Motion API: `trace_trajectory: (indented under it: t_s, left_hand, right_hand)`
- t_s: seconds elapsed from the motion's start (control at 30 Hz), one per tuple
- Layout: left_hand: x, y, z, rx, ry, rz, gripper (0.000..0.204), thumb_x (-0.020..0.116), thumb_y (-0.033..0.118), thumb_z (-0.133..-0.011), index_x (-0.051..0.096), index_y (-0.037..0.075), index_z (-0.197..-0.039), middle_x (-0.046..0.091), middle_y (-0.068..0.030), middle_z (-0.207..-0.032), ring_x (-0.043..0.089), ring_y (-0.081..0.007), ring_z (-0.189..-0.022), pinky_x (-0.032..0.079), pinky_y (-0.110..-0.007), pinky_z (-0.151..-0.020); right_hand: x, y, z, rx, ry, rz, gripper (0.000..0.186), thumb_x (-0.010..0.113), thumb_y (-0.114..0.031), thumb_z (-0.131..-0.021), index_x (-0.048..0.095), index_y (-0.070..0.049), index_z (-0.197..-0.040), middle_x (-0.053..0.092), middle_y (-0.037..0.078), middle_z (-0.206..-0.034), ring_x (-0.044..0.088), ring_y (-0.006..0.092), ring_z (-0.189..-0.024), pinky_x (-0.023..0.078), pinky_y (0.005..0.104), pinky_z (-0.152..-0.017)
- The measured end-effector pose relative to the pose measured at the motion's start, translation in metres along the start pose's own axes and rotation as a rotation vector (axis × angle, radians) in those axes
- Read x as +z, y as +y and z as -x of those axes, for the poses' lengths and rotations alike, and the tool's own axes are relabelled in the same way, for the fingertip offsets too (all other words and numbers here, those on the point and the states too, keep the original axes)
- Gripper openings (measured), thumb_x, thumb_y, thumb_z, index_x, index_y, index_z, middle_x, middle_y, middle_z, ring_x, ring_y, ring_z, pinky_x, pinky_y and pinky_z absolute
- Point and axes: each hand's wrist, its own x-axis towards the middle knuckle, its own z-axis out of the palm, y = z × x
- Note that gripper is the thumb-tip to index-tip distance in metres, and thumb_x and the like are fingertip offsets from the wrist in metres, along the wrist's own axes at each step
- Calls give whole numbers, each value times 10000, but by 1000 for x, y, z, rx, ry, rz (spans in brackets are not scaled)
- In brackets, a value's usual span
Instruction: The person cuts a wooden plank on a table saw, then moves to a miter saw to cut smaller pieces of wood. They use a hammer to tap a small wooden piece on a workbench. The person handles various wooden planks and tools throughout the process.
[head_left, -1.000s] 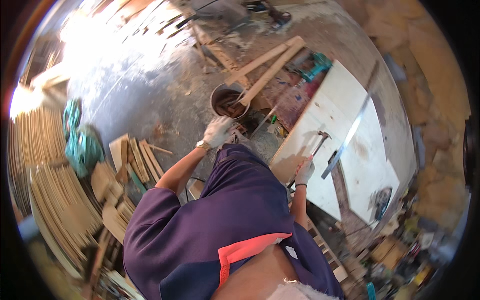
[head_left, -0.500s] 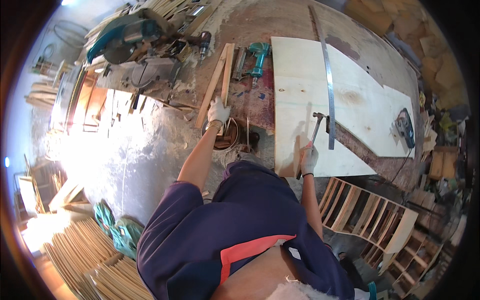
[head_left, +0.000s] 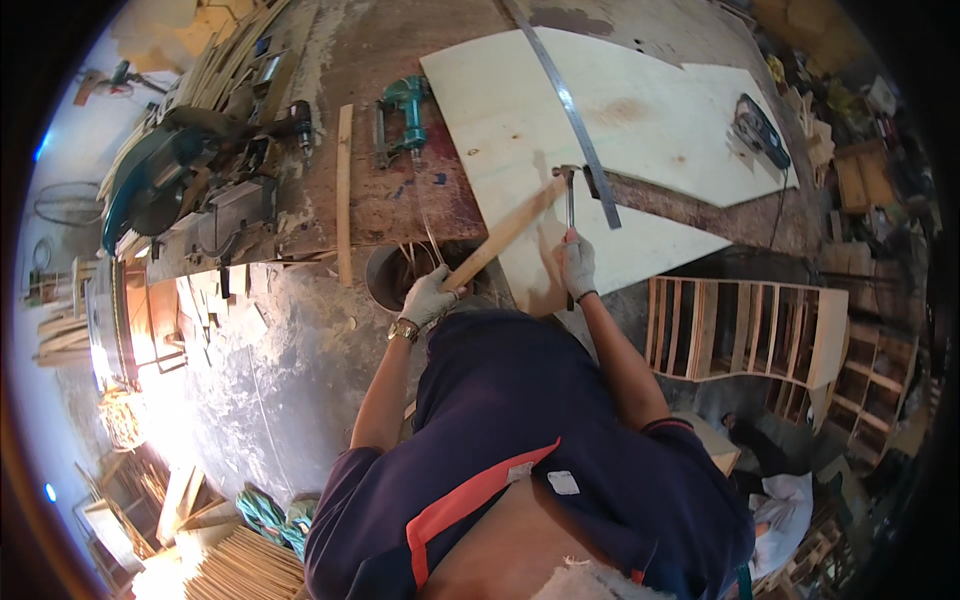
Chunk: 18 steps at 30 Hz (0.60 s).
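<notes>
My left hand [head_left: 430, 298], in a whitish work glove with a watch at the wrist, grips the near end of a narrow wooden slat [head_left: 510, 230]. The slat slants away to the right, and its far end overlaps the hammer's head in view; I cannot tell whether they touch. My right hand [head_left: 577, 266], gloved too, is closed round the handle of a hammer [head_left: 570, 205], head pointing away from me. Beneath the hammer lies a pale plywood sheet [head_left: 620, 110] with an angled edge. A second wooden slat [head_left: 344, 190] lies on the workbench to the left.
A steel ruler [head_left: 568, 100] crosses the plywood; a dark corded power tool [head_left: 761, 132] sits at its right. A teal nail gun [head_left: 408, 112], a drill [head_left: 301, 122] and a mitre saw [head_left: 160, 180] stand left. A bucket [head_left: 378, 282] is beside my left hand. Slatted wooden frames [head_left: 745, 330] and another person [head_left: 785, 515] are at right.
My left hand has lifted one of the two slats off the bench and swung it right, towards the hammer. The view has turned, so the bench things appear further left.
</notes>
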Motion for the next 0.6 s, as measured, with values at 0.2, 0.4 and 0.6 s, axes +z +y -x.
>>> trace_trajectory:
  t_s: [0.2,0.4,0.6]
  left_hand:
    - [21,5,-1,116,-83,-101,503,687,480,-889,609,113,-1223,721,-191,-993,688,-382,-962,514,-483,-796]
    - [18,5,3,141,-104,-83,543,649,476,-920,582,164,-1360,726,-181,-1032,689,-377,-967,516,-477,-799]
    - [18,5,-1,131,-141,-147,573,654,492,-915,571,154,-1370,725,-186,-1020,691,-377,-960,514,-466,-792]
  right_hand:
    - [-10,-50,12,-273,56,383,479,466,-413,-1061,599,9,-874,555,136,-654,541,238,-589,424,411,-578]
    - [-40,-83,53,-305,110,502,480,463,-423,-1040,657,15,-1026,649,239,-733,661,442,-710,487,502,-642]
    - [-76,-58,73,-24,53,811,426,485,-398,-1022,641,-5,-1078,662,267,-793,650,476,-776,485,542,-671]
